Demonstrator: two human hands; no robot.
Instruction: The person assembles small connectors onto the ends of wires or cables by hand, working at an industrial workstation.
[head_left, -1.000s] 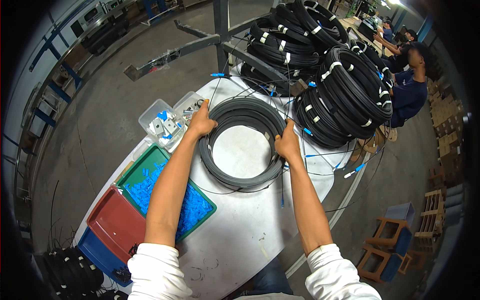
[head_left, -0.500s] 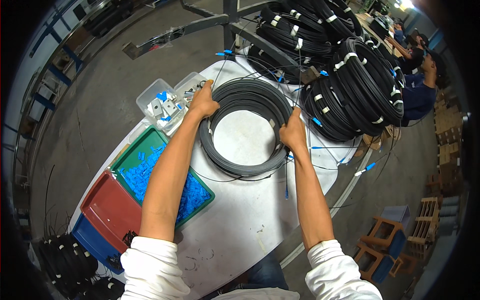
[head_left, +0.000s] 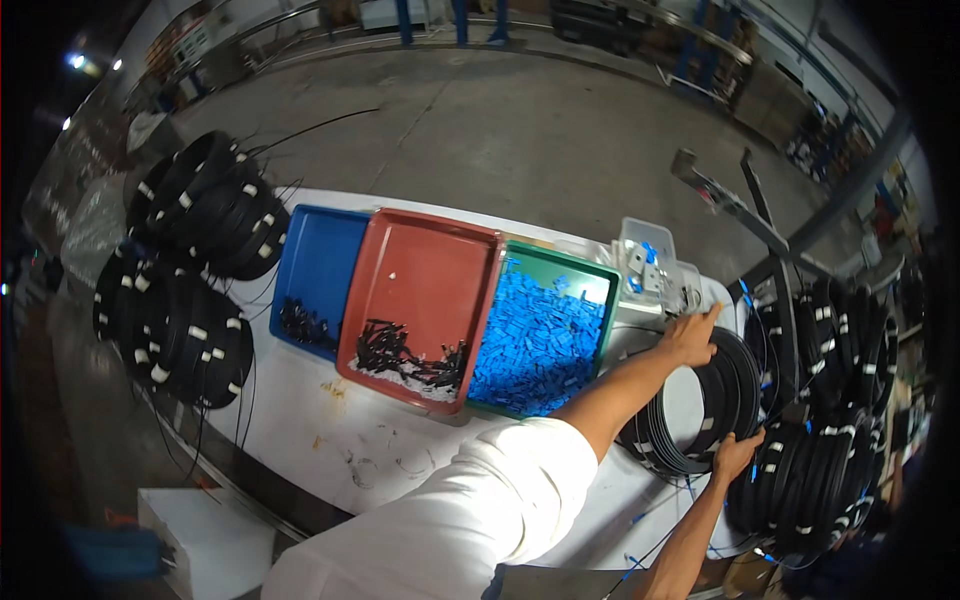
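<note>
A coil of black cable [head_left: 740,380] lies on the white table at the right of the view. My left hand [head_left: 690,340] is closed over the coil's far rim, with one finger pointing outward. On its near right rim, my right hand [head_left: 736,456] is closed round the cable, its fingertips partly hidden. Thin loose cable ends with blue tips lie around the coil. Left of it stands a green tray [head_left: 612,325] heaped with small blue plastic pieces [head_left: 535,345]. Beyond my left hand sits a clear plastic box [head_left: 632,236] with white and blue parts.
A red tray [head_left: 425,275] and a blue tray [head_left: 322,250] hold small black pieces. More black cable coils are stacked at the left [head_left: 190,335] and right [head_left: 810,480]. A metal stand [head_left: 735,205] reaches over the far right. A white box [head_left: 205,540] stands lower left.
The view has swung left, so the trays now sit mid-picture and the coil at the right. Both hands stay on the coil. The coils at the left have come into fuller view.
</note>
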